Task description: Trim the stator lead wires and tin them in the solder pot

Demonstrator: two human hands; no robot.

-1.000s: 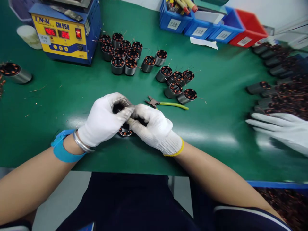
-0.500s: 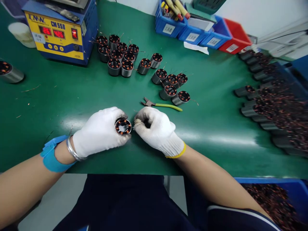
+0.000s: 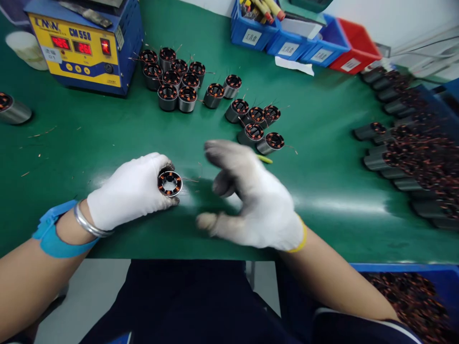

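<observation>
My left hand (image 3: 131,191), in a white glove, has its fingers wrapped round a motor stator (image 3: 169,184), a metal ring with copper windings inside. Thin wires stick out from the stator's right side. To the right, my right hand (image 3: 253,198) is raised over the green table with thumb and fingers spread, somewhat blurred, and nothing shows between them. Behind it lies a pair of cutting pliers, of which only the tip of a green handle (image 3: 264,158) shows.
Several wound stators (image 3: 187,99) stand in groups beyond my hands. A blue and yellow soldering station (image 3: 82,52) is at the back left. Blue bins (image 3: 251,36) and a red bin (image 3: 355,45) line the back. Many more stators (image 3: 401,162) crowd the right; a blue crate (image 3: 444,282) sits below the edge.
My right hand has opened and moved right, away from the stator, now covering most of the pliers. My left hand has shifted slightly left with the stator, whose wires now show.
</observation>
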